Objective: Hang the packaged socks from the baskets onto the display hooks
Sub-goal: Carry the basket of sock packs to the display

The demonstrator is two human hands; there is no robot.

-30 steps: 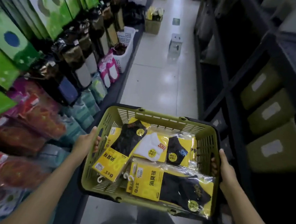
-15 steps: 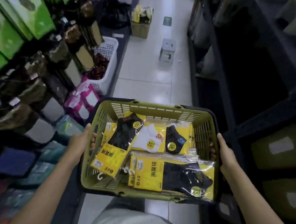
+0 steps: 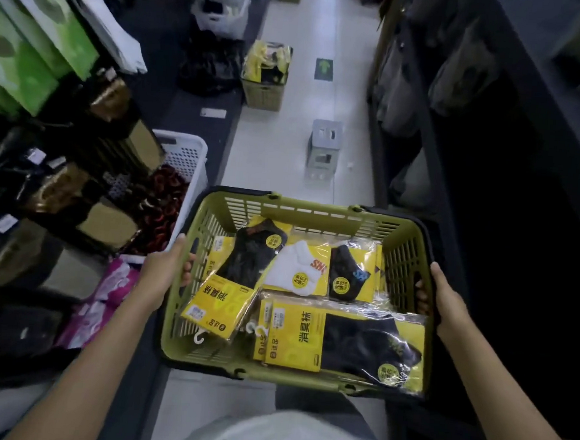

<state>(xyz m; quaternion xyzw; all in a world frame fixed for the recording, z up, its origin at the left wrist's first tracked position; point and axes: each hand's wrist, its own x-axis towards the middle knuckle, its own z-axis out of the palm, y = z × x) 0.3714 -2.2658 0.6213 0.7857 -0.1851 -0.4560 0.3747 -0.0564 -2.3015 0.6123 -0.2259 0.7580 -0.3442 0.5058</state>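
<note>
1. My left hand (image 3: 161, 272) grips the green basket (image 3: 310, 210) by its left wall, with the fingers curled in through the handle slot. My right hand (image 3: 447, 299) clamps the right wall the same way, and its fingertips show inside. The basket hangs roughly level in front of me.
2. Along the basket's near wall, a long yellow pack of black socks (image 3: 342, 340) lies flat on the right. A tilted yellow pack (image 3: 221, 304) rests in the near-left corner. Their white plastic hangers (image 3: 199, 338) point towards me.
3. Towards the basket's far wall, a white-sock pack (image 3: 299, 268) sits between a black pair on its left and a black pair with a blue logo (image 3: 350, 275) on its right.
4. I judge this to be the carrying step, as no sock has left the basket and I cannot make out any free display hooks. To do it well I would keep both grips even and the floor of the basket level. The packs are loose and slippery, and a tilt could slide them into a heap and tangle the hangers.
5. Beyond the basket's far wall, a grey stool (image 3: 324, 146) stands in the aisle. A white basket (image 3: 186, 157) sits off the far-left corner. I would steer between them and watch the black handle at the basket's rim.
6. Farther off, a second green basket (image 3: 263, 91) heaped with yellow packs stands on the floor. Setting mine down near it would free a hand for hanging.
</note>
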